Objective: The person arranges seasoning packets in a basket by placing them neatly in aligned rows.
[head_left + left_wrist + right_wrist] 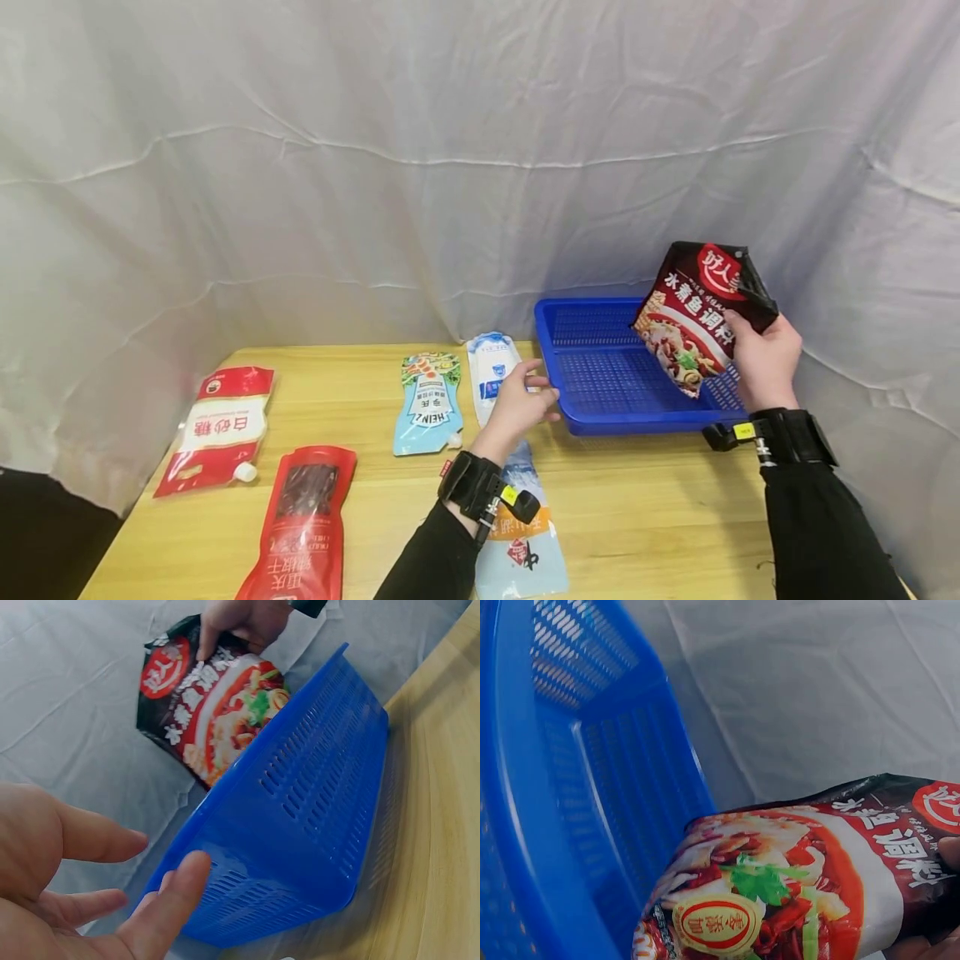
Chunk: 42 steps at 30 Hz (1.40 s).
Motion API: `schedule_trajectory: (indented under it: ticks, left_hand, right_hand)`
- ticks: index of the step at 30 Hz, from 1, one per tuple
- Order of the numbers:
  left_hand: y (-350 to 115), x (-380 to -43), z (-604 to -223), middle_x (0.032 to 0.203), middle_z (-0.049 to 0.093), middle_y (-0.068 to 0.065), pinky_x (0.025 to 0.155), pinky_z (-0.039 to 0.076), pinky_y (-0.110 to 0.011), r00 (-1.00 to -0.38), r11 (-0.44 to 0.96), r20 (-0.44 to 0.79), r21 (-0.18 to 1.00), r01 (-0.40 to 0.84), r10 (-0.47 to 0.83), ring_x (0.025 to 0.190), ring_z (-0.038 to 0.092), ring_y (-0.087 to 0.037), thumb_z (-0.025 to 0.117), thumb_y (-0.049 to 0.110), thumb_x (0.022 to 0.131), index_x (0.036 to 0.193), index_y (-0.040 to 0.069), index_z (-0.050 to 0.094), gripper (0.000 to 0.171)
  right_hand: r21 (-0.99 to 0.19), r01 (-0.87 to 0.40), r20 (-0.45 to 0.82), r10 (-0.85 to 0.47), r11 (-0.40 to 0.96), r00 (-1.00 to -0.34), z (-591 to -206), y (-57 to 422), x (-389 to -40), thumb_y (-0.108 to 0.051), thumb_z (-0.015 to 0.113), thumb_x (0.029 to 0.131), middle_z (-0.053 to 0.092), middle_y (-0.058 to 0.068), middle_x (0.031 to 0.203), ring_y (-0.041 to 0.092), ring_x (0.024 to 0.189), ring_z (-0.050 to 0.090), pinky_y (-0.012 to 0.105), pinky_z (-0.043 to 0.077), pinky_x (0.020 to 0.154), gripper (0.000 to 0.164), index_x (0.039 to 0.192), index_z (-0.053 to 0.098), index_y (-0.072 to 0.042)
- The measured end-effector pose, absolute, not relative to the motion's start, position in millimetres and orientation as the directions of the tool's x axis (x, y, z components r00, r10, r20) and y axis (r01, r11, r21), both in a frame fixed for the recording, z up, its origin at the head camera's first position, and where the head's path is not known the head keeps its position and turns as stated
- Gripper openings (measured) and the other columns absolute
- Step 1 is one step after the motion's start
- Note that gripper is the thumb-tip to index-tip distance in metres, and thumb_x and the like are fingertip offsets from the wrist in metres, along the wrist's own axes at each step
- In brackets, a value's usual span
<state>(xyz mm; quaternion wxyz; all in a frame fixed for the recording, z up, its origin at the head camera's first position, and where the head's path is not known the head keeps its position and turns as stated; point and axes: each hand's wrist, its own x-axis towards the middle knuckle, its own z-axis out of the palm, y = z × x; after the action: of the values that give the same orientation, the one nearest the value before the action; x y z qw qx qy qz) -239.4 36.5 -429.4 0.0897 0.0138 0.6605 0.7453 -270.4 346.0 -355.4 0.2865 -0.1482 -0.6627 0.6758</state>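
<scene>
My right hand [768, 360] pinches a black and red seasoning packet [686, 321] by its upper side, thumb across the front. The packet is tilted over the right part of a blue plastic basket [617, 422]; the right wrist view shows its food picture [780, 885] close up. Beside the basket's left wall is my left hand [521, 402], fingers spread and loosely bent, holding nothing. In the left wrist view its fingers [169, 907] overlap the basket's side [300, 825]; whether they touch it I cannot tell.
Left of the basket lie a blue and white pouch [491, 367], a light-blue Heinz pouch [427, 408] and, partly under my left arm, a blue-orange pouch [525, 558]. Farther left are a red dried-chili bag [307, 525] and a red-white sugar pouch [221, 429]. Grey cloth [450, 208] hangs behind.
</scene>
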Motion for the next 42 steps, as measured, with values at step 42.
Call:
schedule_trajectory:
  ticks: [42]
  left_hand:
    - [43.0, -242.6, -429.9, 0.117, 0.059, -0.016, 0.072, 0.064, -0.032, -0.985, -0.089, -0.114, 0.988, -0.126, 0.134, 0.083, 0.066, -0.019, 0.069, -0.016, 0.086, 0.145, 0.000, 0.054, 0.064]
  right_hand:
    - [-0.872, 0.283, 0.043, 0.638, 0.400, -0.769, -404.9, 437.9, -285.6, -0.028, 0.059, 0.102, 0.050, 0.022, 0.146, 0.023, 0.104, 0.055, 0.035, 0.049, 0.098, 0.064, 0.157, 0.041, 0.001]
